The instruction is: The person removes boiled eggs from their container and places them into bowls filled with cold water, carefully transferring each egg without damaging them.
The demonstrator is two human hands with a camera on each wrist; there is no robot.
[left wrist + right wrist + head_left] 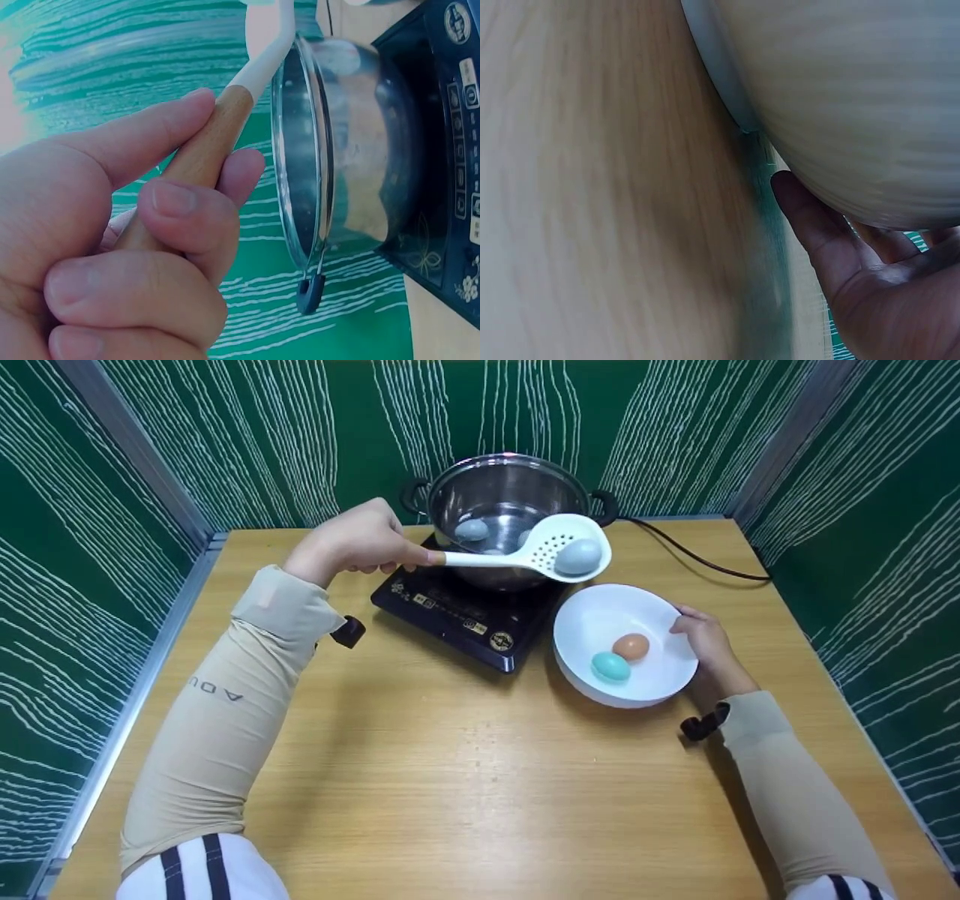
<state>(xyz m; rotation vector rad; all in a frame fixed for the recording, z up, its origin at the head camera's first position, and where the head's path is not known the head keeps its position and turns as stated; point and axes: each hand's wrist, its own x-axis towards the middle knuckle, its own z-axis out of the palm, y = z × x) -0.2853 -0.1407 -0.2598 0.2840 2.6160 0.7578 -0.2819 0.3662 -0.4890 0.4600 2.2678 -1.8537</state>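
Observation:
My left hand point(367, 540) grips the wooden handle point(202, 146) of a white slotted spoon point(551, 547), its fingers curled round the wood. A pale blue egg point(577, 556) lies in the spoon's head, which hangs over the right front rim of a steel pot point(510, 465). Another pale blue egg point(472, 529) sits in the pot, and one more is partly hidden behind the spoon. With my right hand point(709, 645) I hold a white bowl point(592, 607) by its right rim, fingers point(810, 225) against its outside. A brown egg point(631, 646) and a turquoise egg point(611, 667) lie inside.
The pot stands on a black induction cooker point(450, 619), whose front right corner lies close to the bowl. A black cord point(697, 556) runs right from behind the pot. Green patterned panels point(247, 442) enclose the wooden table point(465, 780) at the back and sides.

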